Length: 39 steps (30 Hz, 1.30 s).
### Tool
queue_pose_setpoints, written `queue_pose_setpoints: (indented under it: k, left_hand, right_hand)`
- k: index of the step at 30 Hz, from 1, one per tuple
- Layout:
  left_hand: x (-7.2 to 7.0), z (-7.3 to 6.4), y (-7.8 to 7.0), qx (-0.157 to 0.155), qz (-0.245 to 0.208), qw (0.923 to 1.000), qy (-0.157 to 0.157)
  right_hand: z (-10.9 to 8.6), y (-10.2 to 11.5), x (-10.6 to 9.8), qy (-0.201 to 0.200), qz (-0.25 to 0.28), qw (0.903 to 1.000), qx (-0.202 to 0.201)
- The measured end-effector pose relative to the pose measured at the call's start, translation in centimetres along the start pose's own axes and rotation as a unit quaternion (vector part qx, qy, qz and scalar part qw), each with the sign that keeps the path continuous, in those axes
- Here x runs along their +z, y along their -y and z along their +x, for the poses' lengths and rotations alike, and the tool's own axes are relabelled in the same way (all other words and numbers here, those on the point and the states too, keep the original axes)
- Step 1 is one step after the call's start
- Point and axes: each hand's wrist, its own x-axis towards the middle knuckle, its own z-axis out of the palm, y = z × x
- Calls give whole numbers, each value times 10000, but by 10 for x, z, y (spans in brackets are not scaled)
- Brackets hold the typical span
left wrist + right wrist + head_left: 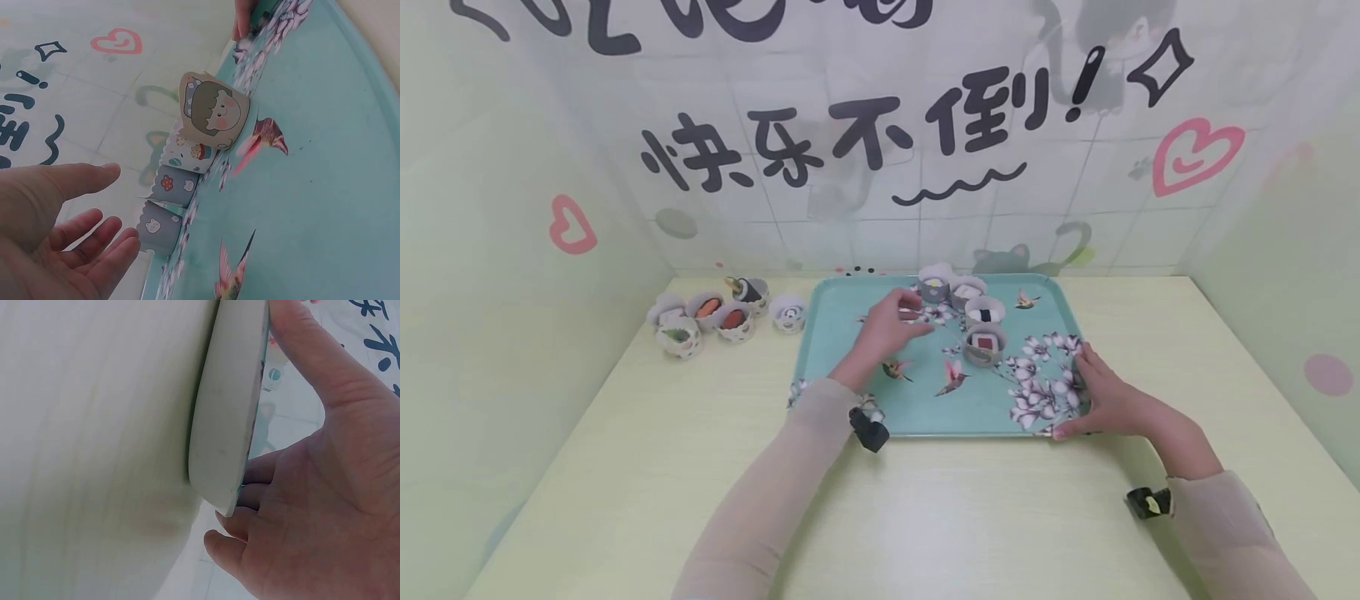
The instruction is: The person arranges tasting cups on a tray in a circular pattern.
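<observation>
My left hand (889, 323) hovers over the left half of a teal tray (917, 412), fingers loosely bent and thumb apart, holding nothing. Just right of it, several small paper cups stand in a curved row on the tray. The nearest cup (984, 348) contains a piece of toy sushi with a dark red centre; in the left wrist view, a cartoon face shows on a cup (215, 112). Behind it, another cup (984, 314) contains a white piece with a black band. My right hand (1112, 400) grips the tray's front right corner, its thumb at the front edge and fingers along the right side.
Left of the tray, several more paper cups with toy food stand on the pale table (700, 450). One cup (787, 315) is close to the tray's left edge; another (679, 337) holds something green. A printed wall (850, 242) rises behind the tray.
</observation>
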Motion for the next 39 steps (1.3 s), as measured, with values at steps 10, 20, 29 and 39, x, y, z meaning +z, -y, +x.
queue_pose_setpoints:
  k: [10, 20, 29, 39]
  left_hand:
    - [-26, 0, 13, 14, -101, 9996, -251]
    - [-54, -5, 22, -79, -278, 9985, -464]
    - [-78, -11, 39, -161, -271, 9965, -773]
    - [-105, -17, 55, -131, -135, 9910, -1322]
  right_hand:
    - [0, 0, 0, -4, 16, 10000, -10]
    - [0, -1, 1, -9, 20, 10000, 20]
    - [0, 1, 1, -29, -23, 10000, -47]
    - [-1, 2, 0, -41, -61, 10000, -54]
